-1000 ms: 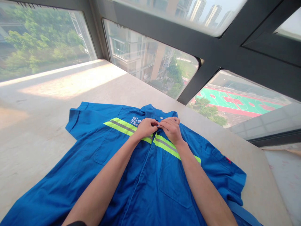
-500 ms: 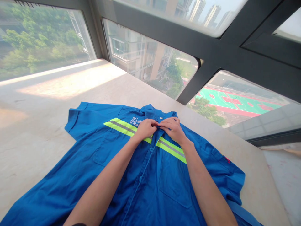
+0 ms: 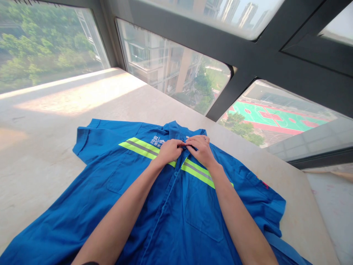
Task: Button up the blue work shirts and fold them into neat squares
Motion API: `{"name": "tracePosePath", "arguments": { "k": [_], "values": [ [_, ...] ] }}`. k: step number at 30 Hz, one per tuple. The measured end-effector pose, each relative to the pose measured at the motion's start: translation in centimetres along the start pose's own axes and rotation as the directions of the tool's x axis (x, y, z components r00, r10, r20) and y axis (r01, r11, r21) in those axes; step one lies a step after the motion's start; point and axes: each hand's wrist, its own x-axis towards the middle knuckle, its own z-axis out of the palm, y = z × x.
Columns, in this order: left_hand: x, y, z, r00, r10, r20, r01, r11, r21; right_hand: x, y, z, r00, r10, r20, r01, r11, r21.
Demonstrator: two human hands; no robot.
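Dark grey window framing [image 3: 245,60] rises beyond both hands, its panes showing green trees [image 3: 35,44] far off to the left hand's side, a building [image 3: 165,62] straight ahead and a green-and-red sports court [image 3: 275,116] beyond the right hand. Pale, stone-like ledge [image 3: 41,169] spreads under the work, with a bright patch of sunlight [image 3: 88,94] past the left hand, well apart from it. Nothing stands between the hands and the cloth, though the forearms cross over much of it. The left hand [image 3: 171,151] covers part of the white lettering [image 3: 157,141] just beside it, and the right hand [image 3: 200,149] hides some of the collar [image 3: 174,130]. Both hands have thumb and fingers drawn together, pinching the upper front edge of a blue shirt [image 3: 176,213] just below the collar, fingertips close together; whether a button sits between them cannot be made out. The shirt's lower end runs out of view, nearer the person than the hands. It lies front up on the ledge, lightly wrinkled, with short sleeves to either side of the hands, yellow-green reflective bands [image 3: 146,149] with a grey centre line across the chest, and one button [image 3: 175,174] visible just below the hands.
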Motion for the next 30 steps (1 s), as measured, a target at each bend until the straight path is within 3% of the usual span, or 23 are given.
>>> {"name": "tracePosePath", "arguments": {
  "k": [10,17,25,30],
  "values": [
    [-0.7,1.2,0.3,0.995,-0.026,-0.095,0.033,0.997,0.077,-0.1,0.0,0.3,0.999,0.051,0.005,-0.051,0.998,0.025],
    [-0.2,0.4,0.0,1.000,0.010,0.003,-0.010,0.999,0.045,0.1,0.1,-0.1,0.998,0.053,0.041,-0.052,0.998,-0.019],
    [-0.4,0.9,0.4,0.999,-0.045,-0.008,0.046,0.995,0.088,0.6,-0.6,-0.8,0.991,0.077,0.113,-0.070,0.996,-0.057],
    [-0.2,0.8,0.4,0.997,-0.070,-0.033,0.071,0.997,0.029,0.8,-1.2,-0.8,0.989,0.136,0.057,-0.126,0.979,-0.160]
  ]
}}
